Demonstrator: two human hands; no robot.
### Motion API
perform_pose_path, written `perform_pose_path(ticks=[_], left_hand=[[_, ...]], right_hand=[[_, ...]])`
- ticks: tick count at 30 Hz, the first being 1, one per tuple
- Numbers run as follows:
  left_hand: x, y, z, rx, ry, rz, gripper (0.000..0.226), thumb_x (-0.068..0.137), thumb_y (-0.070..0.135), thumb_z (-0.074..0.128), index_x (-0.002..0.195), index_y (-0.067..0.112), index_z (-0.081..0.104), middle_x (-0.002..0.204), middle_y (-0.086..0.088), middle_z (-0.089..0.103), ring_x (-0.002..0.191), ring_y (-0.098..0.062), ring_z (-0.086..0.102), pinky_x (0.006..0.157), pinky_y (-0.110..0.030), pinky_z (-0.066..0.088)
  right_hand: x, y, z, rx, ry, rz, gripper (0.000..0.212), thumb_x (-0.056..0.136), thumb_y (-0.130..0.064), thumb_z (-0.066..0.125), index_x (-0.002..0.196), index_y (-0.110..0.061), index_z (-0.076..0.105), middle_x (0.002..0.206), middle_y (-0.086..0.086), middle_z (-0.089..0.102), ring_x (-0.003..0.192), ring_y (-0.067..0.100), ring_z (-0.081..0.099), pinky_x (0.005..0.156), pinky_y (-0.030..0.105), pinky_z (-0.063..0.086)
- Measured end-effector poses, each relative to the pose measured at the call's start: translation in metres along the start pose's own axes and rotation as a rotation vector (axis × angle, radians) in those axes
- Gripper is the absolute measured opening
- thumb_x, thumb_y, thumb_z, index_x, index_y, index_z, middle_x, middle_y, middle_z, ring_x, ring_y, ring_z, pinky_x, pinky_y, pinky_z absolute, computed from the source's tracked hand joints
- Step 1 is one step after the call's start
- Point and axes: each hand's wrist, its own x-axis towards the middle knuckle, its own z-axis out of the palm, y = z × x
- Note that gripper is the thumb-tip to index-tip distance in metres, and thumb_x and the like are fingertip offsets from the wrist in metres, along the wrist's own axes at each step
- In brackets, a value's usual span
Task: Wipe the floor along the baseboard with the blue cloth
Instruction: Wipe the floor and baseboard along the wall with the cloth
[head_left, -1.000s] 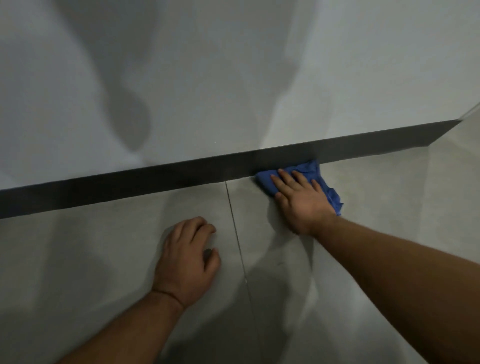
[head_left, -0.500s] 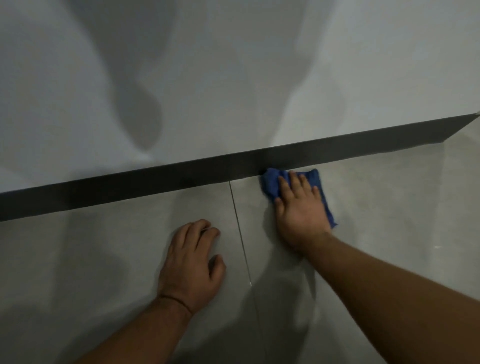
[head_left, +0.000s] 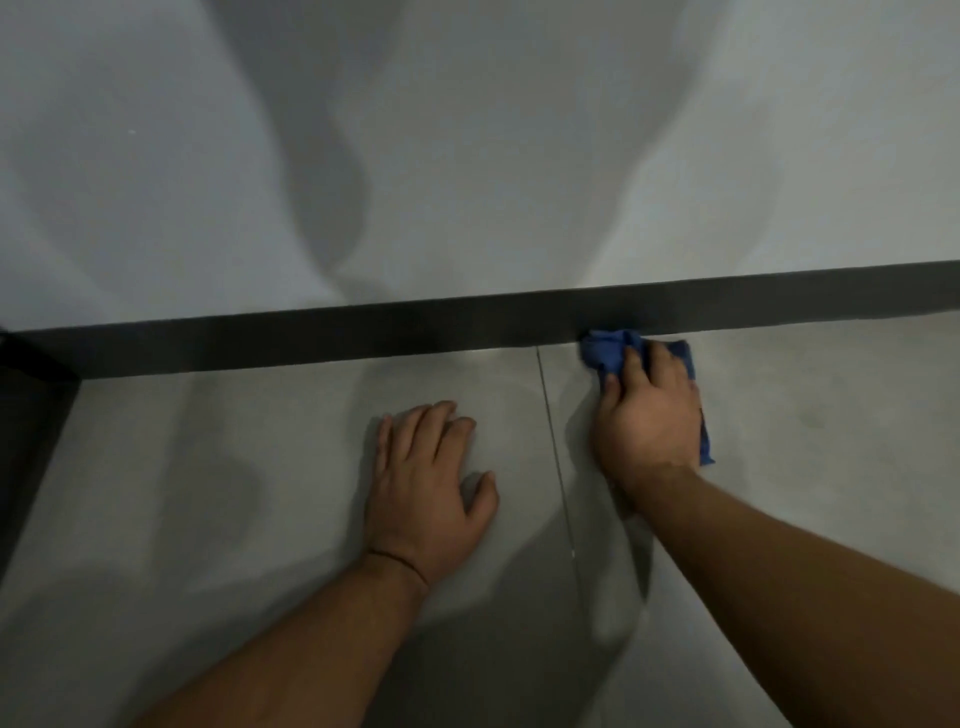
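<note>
A crumpled blue cloth (head_left: 605, 353) lies on the grey tiled floor (head_left: 805, 415), its far end touching the dark baseboard (head_left: 363, 335). My right hand (head_left: 647, 415) presses down on the cloth and covers most of it; blue shows past the fingertips and along the hand's right side. Flat on the floor to its left, my left hand (head_left: 428, 483) has its fingers spread and holds nothing. A grout line (head_left: 550, 431) runs between the two hands.
A pale grey wall (head_left: 467, 156) rises above the baseboard. At the far left a dark vertical surface (head_left: 26, 431) meets the baseboard in a corner. Shadows of my arms fall on the wall and floor.
The cloth has bunched up under my right hand against the baseboard, and the hand has turned more upright. The view has swung so the left corner now shows. My left hand stays planted.
</note>
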Motion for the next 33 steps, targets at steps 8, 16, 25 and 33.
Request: perform_pose_path(ticks=[8,16,25,33], left_hand=[[-0.012,-0.053,-0.014,-0.024,0.096,-0.1,0.057,0.085,0.05,0.056,0.131,0.017,0.061,0.146,-0.007,0.053,0.136,-0.031,0.047,0.118,-0.058,0.029],[-0.03,-0.114,-0.028,-0.007,0.169,-0.309,0.057,0.088,0.046,0.053,0.136,0.017,0.056,0.15,-0.007,0.05,0.14,-0.028,0.04,0.118,-0.057,0.032],[-0.027,-0.115,-0.028,0.0,0.141,-0.299,0.07,0.084,0.045,0.048,0.144,0.011,0.05,0.151,-0.011,0.049,0.143,-0.031,0.04,0.12,-0.056,0.026],[-0.025,-0.119,-0.031,-0.222,0.221,-0.357,0.057,0.087,0.044,0.044,0.132,0.01,0.054,0.142,-0.013,0.053,0.135,-0.03,0.044,0.117,-0.049,0.036]], right_hand=[[-0.011,-0.066,0.019,0.102,-0.045,-0.201,0.043,0.101,-0.022,0.051,0.14,-0.006,0.057,0.147,0.021,0.05,0.136,0.042,0.041,0.118,0.047,0.031],[-0.036,-0.167,0.046,0.036,-0.184,-0.446,0.048,0.101,-0.027,0.045,0.148,-0.016,0.048,0.142,0.014,0.047,0.133,0.035,0.037,0.117,0.046,0.03],[-0.044,-0.233,0.067,0.017,-0.286,-0.713,0.055,0.098,-0.033,0.049,0.15,-0.016,0.044,0.143,0.013,0.047,0.132,0.032,0.04,0.117,0.045,0.034],[-0.036,-0.213,0.054,0.083,-0.491,-0.863,0.053,0.104,-0.032,0.048,0.156,-0.029,0.035,0.161,0.002,0.031,0.149,0.025,0.024,0.125,0.043,0.017]])
